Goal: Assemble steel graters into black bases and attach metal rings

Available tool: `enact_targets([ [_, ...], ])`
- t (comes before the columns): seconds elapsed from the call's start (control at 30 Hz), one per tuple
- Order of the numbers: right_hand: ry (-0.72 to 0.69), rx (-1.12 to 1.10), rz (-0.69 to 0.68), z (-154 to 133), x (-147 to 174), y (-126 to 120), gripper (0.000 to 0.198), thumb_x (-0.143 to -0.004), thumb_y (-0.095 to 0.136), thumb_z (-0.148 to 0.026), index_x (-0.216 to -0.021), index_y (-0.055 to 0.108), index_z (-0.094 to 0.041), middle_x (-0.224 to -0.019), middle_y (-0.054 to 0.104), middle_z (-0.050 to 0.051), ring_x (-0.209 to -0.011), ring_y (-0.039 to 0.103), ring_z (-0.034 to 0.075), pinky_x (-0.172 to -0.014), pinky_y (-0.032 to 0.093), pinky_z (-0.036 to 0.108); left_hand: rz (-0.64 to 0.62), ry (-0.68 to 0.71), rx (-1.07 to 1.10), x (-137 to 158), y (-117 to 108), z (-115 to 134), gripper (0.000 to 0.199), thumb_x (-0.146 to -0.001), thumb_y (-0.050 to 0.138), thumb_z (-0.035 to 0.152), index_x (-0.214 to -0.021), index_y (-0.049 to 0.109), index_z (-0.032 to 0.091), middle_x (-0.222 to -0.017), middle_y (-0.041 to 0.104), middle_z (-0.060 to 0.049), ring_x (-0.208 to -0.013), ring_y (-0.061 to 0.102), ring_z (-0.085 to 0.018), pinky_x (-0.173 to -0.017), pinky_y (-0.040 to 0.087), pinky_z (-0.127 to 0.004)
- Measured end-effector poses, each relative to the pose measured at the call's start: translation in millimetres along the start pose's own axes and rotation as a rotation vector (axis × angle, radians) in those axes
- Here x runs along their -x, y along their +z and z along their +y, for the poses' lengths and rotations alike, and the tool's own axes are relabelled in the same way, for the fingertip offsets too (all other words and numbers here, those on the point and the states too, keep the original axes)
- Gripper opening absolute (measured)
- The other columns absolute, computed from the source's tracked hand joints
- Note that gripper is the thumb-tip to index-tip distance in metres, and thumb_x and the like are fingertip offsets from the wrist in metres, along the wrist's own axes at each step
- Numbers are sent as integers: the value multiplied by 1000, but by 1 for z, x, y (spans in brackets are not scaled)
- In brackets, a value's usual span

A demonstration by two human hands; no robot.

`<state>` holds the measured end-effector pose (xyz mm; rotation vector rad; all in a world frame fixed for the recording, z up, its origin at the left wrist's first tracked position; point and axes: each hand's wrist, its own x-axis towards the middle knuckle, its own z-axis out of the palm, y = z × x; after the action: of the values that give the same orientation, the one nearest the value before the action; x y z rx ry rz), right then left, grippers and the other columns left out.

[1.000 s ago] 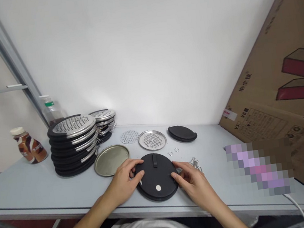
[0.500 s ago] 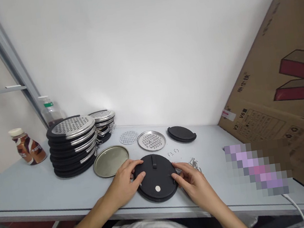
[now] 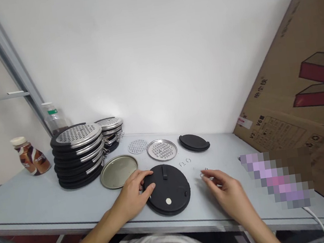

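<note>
A round black disc [image 3: 167,188], with a small strap, a peg on its right side and a white dot, lies flat near the table's front edge. My left hand [image 3: 136,188] grips its left rim, thumb and forefinger on the top face. To the right of the disc, my right hand [image 3: 222,185] is closed in a pinch over small wire clips [image 3: 206,168], which its fingers mostly cover. A bit of metal shows at the fingertips; whether it is lifted is unclear. Two small metal rings [image 3: 185,162] lie behind the disc.
Behind lie a plain metal lid [image 3: 119,172], a perforated sheet [image 3: 137,146], a grater plate [image 3: 162,150] and another black disc [image 3: 194,143]. Stacked graters [image 3: 78,156] and bottles [image 3: 31,156] stand left. A cardboard box [image 3: 296,99] and a blurred-out item with a white cable are right.
My right hand has let go of the black disc's right rim and moved right to the wire clips, uncovering the side peg. My left hand stays on the disc.
</note>
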<state>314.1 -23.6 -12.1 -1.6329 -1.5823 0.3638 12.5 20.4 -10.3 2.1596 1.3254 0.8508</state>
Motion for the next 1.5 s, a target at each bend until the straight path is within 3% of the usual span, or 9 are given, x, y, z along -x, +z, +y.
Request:
enact_targets([
  [0.07, 67, 153, 44, 12, -3, -12, 32, -87, 52, -43, -97, 71, -19, -89, 74, 8, -69, 65, 22, -73, 50, 35, 4, 1, 1, 0, 0, 0, 30, -92, 56, 31, -121, 62, 26, -100, 57, -4, -81, 56, -18, -80, 50, -33],
  [0.23, 29, 312, -120, 18, -8, -11, 34, -86, 47, -34, -103, 72, -17, -94, 71, 10, -78, 66, 23, -78, 49, 35, 5, -1, -1, 0, -1, 0, 30, -92, 56, 31, -121, 62, 26, -99, 58, -5, -80, 56, -18, -79, 50, -33],
  [0.4, -54, 311, -214, -1, -8, 7, 34, -89, 45, -26, -107, 71, -16, -101, 68, 11, -87, 65, 24, -81, 48, 35, 17, 12, -5, 0, -1, 1, 30, -91, 56, 30, -120, 62, 25, -99, 59, -5, -80, 57, -18, -78, 51, -33],
  [0.67, -53, 254, -210, -2, -11, 6, 20, -87, 48, -25, -84, 68, -20, -88, 68, 7, -78, 64, 22, -75, 47, 34, 27, 2, -5, 0, -2, 4, 30, -90, 57, 29, -119, 63, 25, -100, 60, -4, -81, 58, -18, -78, 51, -32],
  [0.77, -55, 245, -184, 2, -13, 1, 19, -86, 49, -23, -92, 66, -20, -86, 67, 6, -76, 64, 21, -73, 47, 33, 26, 2, -10, 0, -3, 6, 30, -90, 57, 29, -119, 64, 25, -98, 60, -4, -80, 58, -18, -78, 51, -32],
  [0.93, -93, 253, -218, 3, -15, -6, 32, -88, 43, -20, -105, 71, -22, -103, 67, 8, -86, 65, 21, -82, 46, 33, 19, -3, -27, 1, -2, 5, 30, -92, 55, 31, -121, 62, 26, -104, 61, -4, -82, 59, -18, -80, 51, -33],
  [1.1, -42, 284, -255, -4, -12, -5, 26, -90, 49, -31, -91, 74, -22, -97, 67, 8, -84, 65, 23, -78, 46, 34, 76, 78, -133, -3, -4, 13, 27, -93, 55, 31, -117, 65, 24, -115, 60, -7, -107, 57, -25, -96, 46, -41],
  [1.23, -22, 376, -229, -6, -7, -5, 21, -86, 49, -23, -78, 69, -21, -85, 68, 6, -76, 64, 22, -71, 44, 32, 51, 185, -217, -29, -2, 37, 18, -92, 56, 26, -102, 71, 21, -102, 67, -7, -102, 58, -25, -94, 46, -41],
  [1.5, 13, 426, -273, -4, -4, -6, 28, -71, 51, -8, -89, 68, -20, -77, 69, 4, -70, 62, 20, -64, 41, 27, -345, 164, -272, -124, 40, 74, 7, -81, 73, 21, -86, 76, 18, -90, 74, -7, -91, 68, -23, -84, 52, -32],
])
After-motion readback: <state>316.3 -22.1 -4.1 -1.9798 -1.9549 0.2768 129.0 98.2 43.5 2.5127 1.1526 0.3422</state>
